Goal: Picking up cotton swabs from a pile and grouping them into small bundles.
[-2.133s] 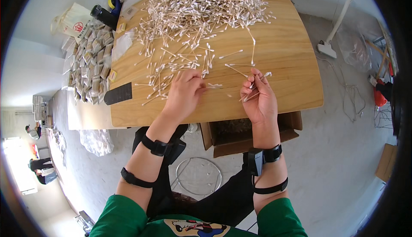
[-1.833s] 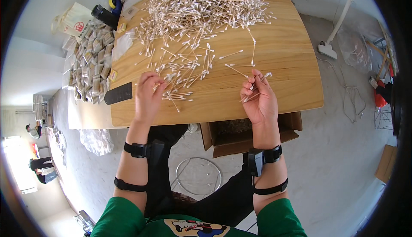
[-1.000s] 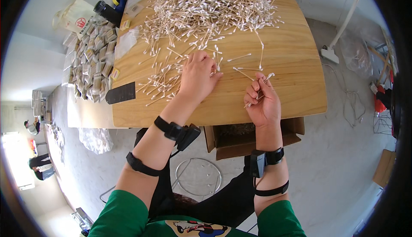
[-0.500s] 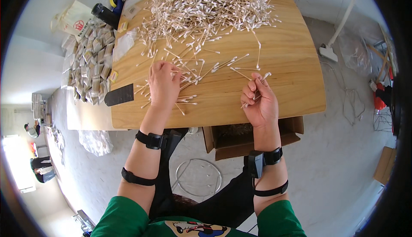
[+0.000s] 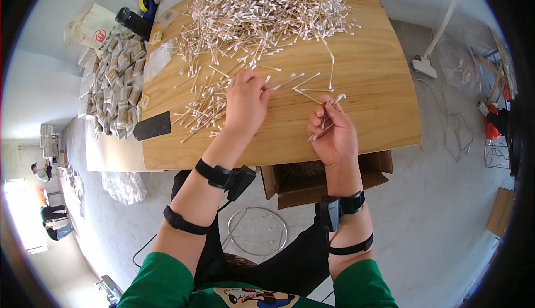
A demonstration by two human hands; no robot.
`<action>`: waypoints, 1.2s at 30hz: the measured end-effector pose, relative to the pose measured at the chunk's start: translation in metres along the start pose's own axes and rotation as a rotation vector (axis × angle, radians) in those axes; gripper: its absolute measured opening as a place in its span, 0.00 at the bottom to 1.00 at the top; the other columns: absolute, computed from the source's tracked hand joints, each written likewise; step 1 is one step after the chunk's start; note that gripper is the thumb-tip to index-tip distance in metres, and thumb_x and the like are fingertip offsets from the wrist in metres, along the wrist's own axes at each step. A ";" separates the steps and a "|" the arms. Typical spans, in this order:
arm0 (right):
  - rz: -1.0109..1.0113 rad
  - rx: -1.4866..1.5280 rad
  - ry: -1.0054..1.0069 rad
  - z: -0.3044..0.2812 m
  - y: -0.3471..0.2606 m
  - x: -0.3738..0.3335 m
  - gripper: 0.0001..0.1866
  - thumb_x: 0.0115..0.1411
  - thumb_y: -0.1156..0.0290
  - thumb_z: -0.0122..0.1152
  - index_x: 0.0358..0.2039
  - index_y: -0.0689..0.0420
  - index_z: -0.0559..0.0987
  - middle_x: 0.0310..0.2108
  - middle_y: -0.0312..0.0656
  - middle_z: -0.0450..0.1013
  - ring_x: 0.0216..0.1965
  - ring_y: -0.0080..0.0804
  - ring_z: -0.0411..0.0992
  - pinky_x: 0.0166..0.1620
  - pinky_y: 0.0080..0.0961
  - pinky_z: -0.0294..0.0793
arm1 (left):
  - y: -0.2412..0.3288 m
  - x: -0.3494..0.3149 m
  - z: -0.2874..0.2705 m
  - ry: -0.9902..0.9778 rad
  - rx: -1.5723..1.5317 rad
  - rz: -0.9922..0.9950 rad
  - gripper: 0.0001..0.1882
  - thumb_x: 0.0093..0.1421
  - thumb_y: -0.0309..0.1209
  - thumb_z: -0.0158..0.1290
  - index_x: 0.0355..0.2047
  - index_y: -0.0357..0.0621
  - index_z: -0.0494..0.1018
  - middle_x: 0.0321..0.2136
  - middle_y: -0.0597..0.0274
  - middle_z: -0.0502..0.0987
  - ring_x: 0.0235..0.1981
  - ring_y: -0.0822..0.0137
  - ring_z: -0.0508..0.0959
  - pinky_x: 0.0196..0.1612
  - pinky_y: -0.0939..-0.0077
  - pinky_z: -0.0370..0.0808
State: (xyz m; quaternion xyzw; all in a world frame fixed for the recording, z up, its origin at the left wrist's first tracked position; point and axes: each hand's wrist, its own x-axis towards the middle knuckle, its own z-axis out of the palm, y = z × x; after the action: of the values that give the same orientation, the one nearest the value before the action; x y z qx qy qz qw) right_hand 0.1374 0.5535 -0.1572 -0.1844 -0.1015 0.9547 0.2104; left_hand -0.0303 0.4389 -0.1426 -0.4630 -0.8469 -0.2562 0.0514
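My right hand [image 5: 335, 129], palm turned up near the table's front edge, is closed round a few cotton swabs [image 5: 332, 110] whose white tips stick out past the fingers. My left hand [image 5: 247, 103] reaches over the wooden table with its fingers bent down among loose swabs; the fingertips are mostly hidden, so what they hold, if anything, does not show. To its left lies a loose spread of cotton swabs [image 5: 205, 110]. A few single swabs [image 5: 312, 89] lie between my hands. The big heap of cotton swabs [image 5: 270, 12] covers the table's far part.
Many small packs of swabs [image 5: 118, 85] are piled on the left, beside a black bottle [image 5: 132, 21] and a cloth bag [image 5: 96, 28]. A black flat strip [image 5: 154, 125] lies at the table's left edge. Below the front edge stands an open cardboard box [image 5: 301, 186].
My left hand has moved right, away from the loose spread of swabs and nearer my right hand. The right hand has hardly moved and keeps its swabs.
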 end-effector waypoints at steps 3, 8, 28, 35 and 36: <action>0.037 -0.005 0.066 0.005 0.007 -0.002 0.10 0.65 0.67 0.46 0.40 0.59 0.71 0.27 0.39 0.70 0.29 0.33 0.69 0.31 0.26 0.70 | 0.010 -0.009 -0.011 0.124 -0.152 -0.140 0.05 0.50 0.27 0.59 0.26 0.39 0.74 0.35 0.56 0.71 0.38 0.56 0.73 0.42 0.68 0.70; 0.075 0.130 0.130 0.037 0.020 -0.008 0.19 0.67 0.56 0.39 0.40 0.59 0.71 0.28 0.42 0.71 0.30 0.37 0.70 0.36 0.32 0.71 | 0.053 -0.021 -0.035 -0.055 -0.427 -0.015 0.06 0.52 0.27 0.58 0.27 0.37 0.73 0.34 0.55 0.72 0.36 0.58 0.73 0.40 0.70 0.70; -0.074 0.190 0.006 -0.005 -0.021 -0.010 0.21 0.66 0.51 0.39 0.32 0.55 0.72 0.22 0.37 0.65 0.23 0.28 0.62 0.26 0.22 0.59 | 0.045 0.037 0.031 -0.199 -0.050 0.208 0.06 0.47 0.27 0.60 0.23 0.43 0.73 0.33 0.60 0.70 0.38 0.57 0.72 0.41 0.64 0.71; -0.113 0.157 0.145 0.010 -0.011 -0.009 0.23 0.66 0.51 0.39 0.36 0.59 0.72 0.32 0.44 0.72 0.35 0.40 0.71 0.42 0.34 0.72 | 0.052 0.025 0.004 0.042 -0.203 0.048 0.05 0.50 0.29 0.57 0.24 0.41 0.74 0.33 0.57 0.71 0.38 0.56 0.71 0.42 0.64 0.69; -0.104 0.169 0.151 0.014 -0.008 -0.008 0.23 0.66 0.51 0.38 0.37 0.61 0.71 0.34 0.45 0.72 0.37 0.41 0.71 0.45 0.36 0.72 | 0.056 0.020 0.001 0.041 -0.200 0.050 0.05 0.50 0.29 0.57 0.24 0.41 0.74 0.33 0.57 0.71 0.38 0.56 0.71 0.42 0.64 0.69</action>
State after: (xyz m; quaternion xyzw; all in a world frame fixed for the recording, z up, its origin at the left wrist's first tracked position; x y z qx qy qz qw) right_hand 0.1415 0.5553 -0.1403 -0.2318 -0.0141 0.9310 0.2817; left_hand 0.0038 0.4798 -0.1155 -0.4814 -0.8040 -0.3479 0.0286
